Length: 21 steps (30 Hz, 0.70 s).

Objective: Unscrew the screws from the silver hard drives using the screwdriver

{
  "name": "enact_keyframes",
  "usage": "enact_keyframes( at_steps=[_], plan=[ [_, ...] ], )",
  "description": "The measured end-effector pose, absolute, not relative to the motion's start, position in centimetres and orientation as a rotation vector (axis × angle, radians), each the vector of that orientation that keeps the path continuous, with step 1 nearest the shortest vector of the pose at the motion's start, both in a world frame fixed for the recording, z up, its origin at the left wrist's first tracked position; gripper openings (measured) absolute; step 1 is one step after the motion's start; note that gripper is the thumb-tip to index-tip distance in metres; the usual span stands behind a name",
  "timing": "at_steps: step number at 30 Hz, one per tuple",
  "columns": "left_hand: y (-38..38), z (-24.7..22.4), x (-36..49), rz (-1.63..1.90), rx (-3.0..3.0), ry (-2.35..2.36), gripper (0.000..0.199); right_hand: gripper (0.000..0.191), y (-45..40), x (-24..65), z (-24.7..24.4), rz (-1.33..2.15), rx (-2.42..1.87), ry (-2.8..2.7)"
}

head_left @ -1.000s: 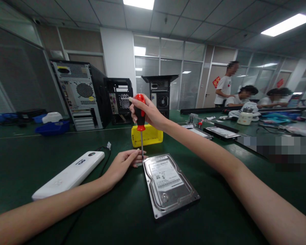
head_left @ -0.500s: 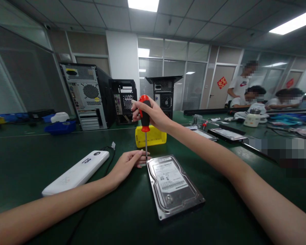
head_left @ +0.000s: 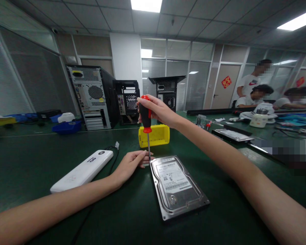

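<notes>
A silver hard drive (head_left: pixel 180 187) with a white label lies flat on the green table (head_left: pixel 122 217). My right hand (head_left: pixel 159 110) is wrapped round the handle of a red and black screwdriver (head_left: pixel 145 117), held upright. Its shaft points down at the drive's far left corner. Beside that corner, my left hand (head_left: pixel 132 165) has its fingertips close to the screwdriver tip; whether they pinch anything is too small to tell. Just behind stands a yellow tray (head_left: pixel 154 136).
To the left lies a white power bank (head_left: pixel 83 172) with a black cable. Computer cases (head_left: pixel 91 98) stand at the back. Another drive (head_left: pixel 233 134) and a cream jar (head_left: pixel 259 119) are on the right. Several people are at the far right.
The whole view has shifted slightly, so things appear a little farther right. Both hands and the screwdriver keep nearly the same place at the drive's corner.
</notes>
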<state>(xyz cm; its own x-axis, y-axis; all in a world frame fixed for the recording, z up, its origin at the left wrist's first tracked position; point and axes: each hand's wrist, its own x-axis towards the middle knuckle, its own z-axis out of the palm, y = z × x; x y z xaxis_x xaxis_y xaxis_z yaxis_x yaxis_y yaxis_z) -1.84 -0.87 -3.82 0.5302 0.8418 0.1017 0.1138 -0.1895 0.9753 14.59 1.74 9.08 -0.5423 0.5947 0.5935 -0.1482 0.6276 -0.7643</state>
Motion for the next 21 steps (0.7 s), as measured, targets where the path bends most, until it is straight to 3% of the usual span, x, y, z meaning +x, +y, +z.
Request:
enact_keyframes(
  at_steps=[7,12,16,21],
  plan=[
    [-1.1,-3.6,-1.7,0.815,1.604,0.841,0.035,0.027,1.7,16.1,9.8,0.741,-0.381,-2.025],
    [-1.1,-3.5,-1.6,0.81,1.606,0.826,0.038,0.02,1.3,16.1,9.9,0.767,-0.28,-2.092],
    [-1.0,-3.7,-1.7,0.814,1.634,0.821,0.038,0.039,1.4,16.3,10.1,0.852,-0.433,-2.141],
    [-0.8,-3.9,-1.8,0.797,1.64,0.808,0.04,0.036,1.2,16.3,10.2,0.839,-0.376,-2.158]
  ],
)
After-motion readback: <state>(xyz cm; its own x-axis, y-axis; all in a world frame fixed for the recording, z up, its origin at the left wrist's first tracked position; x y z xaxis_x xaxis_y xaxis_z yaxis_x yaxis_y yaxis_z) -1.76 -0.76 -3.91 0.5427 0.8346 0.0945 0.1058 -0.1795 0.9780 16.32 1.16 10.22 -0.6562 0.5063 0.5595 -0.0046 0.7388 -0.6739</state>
